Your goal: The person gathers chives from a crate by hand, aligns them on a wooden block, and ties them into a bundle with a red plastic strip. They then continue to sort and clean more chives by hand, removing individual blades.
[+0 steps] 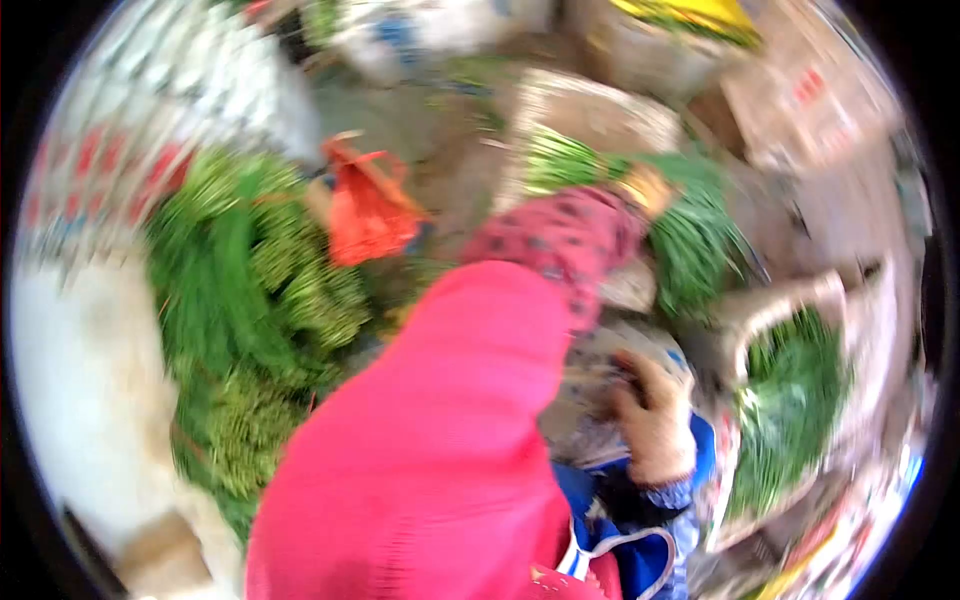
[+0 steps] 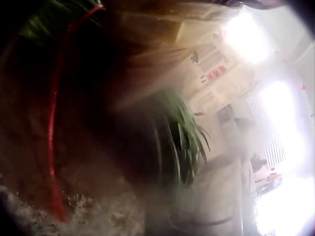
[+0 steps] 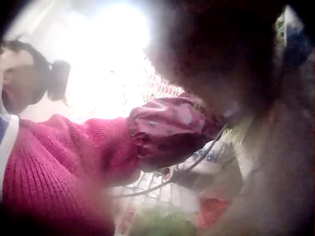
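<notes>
In the head view my left arm, in a pink sleeve with a dotted cuff, reaches far forward. My left hand, in a yellowish glove, grips a bundle of chives. The pale stalks point left and the dark green leaves droop to the right. The left wrist view shows the leaves beside the glove and a red tie hanging down. Nearer my body, my right hand hovers with loosely bent fingers and nothing in them. It is a dark blur in the right wrist view.
Piles of green vegetables lie at the left, with a red plastic bag beside them. An open sack of greens stands at the right. A cardboard box and a pale-edged container are farther back.
</notes>
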`<state>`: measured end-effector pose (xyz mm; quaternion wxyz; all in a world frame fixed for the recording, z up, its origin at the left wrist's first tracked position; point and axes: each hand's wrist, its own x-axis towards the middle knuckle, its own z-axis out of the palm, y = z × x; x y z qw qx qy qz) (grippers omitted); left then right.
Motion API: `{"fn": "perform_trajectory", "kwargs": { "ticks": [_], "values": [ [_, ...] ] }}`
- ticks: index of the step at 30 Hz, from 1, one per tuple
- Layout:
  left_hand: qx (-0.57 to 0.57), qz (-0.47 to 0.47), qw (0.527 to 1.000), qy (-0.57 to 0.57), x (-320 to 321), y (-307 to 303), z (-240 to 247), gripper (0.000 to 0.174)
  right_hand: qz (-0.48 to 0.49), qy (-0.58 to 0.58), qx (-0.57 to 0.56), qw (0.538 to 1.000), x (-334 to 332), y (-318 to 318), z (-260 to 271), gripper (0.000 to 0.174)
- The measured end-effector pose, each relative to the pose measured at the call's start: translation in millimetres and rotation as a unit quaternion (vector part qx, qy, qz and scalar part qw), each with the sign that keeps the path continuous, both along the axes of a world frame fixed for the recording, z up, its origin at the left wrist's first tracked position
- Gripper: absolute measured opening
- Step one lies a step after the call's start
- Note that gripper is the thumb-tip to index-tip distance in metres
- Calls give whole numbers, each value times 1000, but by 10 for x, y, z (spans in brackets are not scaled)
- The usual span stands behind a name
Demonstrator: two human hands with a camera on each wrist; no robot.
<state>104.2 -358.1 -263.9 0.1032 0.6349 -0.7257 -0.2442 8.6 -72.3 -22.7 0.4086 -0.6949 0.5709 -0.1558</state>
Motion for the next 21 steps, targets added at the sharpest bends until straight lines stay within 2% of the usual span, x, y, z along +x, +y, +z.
{"fn": "perform_trajectory", "kwargs": {
  "ticks": [2,3,5,6,7,8,9,11,12,13,15,16,18,19,21],
  "values": [
    [-70,-50,990,-110,165,76,317,54,-44,-36,7,998,-193,15,-183,36],
    [-59,-146,977,-147,287,189,538,54,-86,-64,23,994,-286,29,-286,35],
    [-98,-115,976,-154,674,406,949,70,-1,33,-91,995,-379,-58,-383,32],
    [-16,-72,994,-75,982,581,1380,76,5,62,-91,994,-417,-105,-491,29],
    [-30,-10,999,-13,1264,791,1621,76,-9,73,-34,997,-314,-163,-437,28],
    [-81,37,996,15,1528,857,1671,78,9,100,-33,994,-286,-244,-467,28],
    [-135,81,987,45,1862,904,1706,81,26,130,-35,991,-215,-350,-510,28],
    [-191,183,941,212,2501,1266,2057,82,82,170,-46,981,-63,-497,-504,32],
    [-169,269,924,213,2774,1539,2390,80,82,168,-14,982,32,-541,-483,37],
    [-216,318,878,284,3088,1670,2414,71,103,167,-4,981,96,-609,-547,35],
    [-285,312,714,558,3386,2056,2795,61,148,190,-35,970,208,-611,-389,32],
    [-322,339,659,588,3560,2315,2997,55,179,190,-71,963,287,-603,-368,32],
    [-381,348,549,658,3692,2858,3481,39,210,182,-51,959,450,-545,-129,35],
    [-391,313,528,686,3867,3032,3527,30,223,182,-38,957,482,-508,-31,36],
    [-435,250,492,711,3807,3545,3922,31,338,192,-110,915,293,-754,-265,39]
  ]
}}
